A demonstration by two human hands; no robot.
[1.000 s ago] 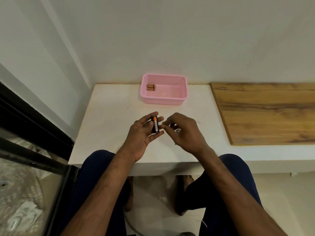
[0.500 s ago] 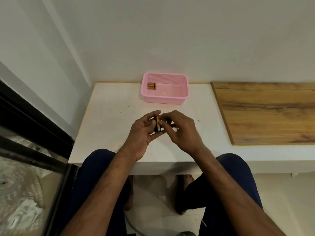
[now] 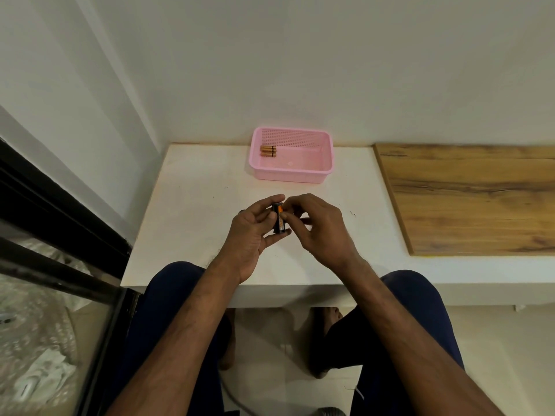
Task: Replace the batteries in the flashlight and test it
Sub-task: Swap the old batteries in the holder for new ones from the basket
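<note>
We've got both hands up over the white bench, forearms angled in from below. Our left hand sits palm-up, fingers curled around a small black holder with an orange battery in it, probably the flashlight's cartridge. Right hand pinches its top end. Two spare batteries lie in the pink basket farther back.

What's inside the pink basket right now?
In the pink basket, batteries lie side by side near its back left corner, two or three. The rest of its floor looks bare; the near wall hides a strip of it.
</note>
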